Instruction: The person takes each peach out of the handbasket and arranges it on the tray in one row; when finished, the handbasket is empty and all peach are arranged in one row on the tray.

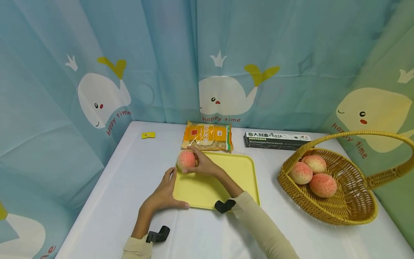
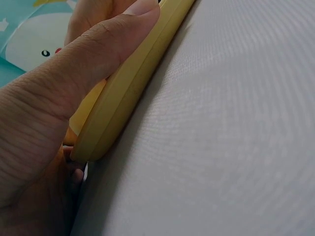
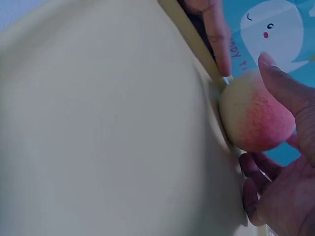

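At the far left corner of a yellow tray [image 1: 226,176], my right hand [image 1: 204,165] holds a pink and cream peach [image 1: 186,160] between thumb and fingers. In the right wrist view the peach [image 3: 253,113] is over the tray's rim; whether it touches the tray floor is hidden. My left hand [image 1: 165,194] grips the tray's near left corner, thumb along the front edge and fingers up the left side. The left wrist view shows that thumb [image 2: 93,54] against the tray's outer wall [image 2: 123,103].
A wicker basket [image 1: 359,201] with a tall handle stands at the right, holding three peaches [image 1: 323,185]. Behind the tray lie an orange noodle bag [image 1: 207,135] and a black pasta box [image 1: 275,141]. A small yellow packet [image 1: 148,135] lies back left. A whale-print curtain [image 1: 168,72] hangs behind.
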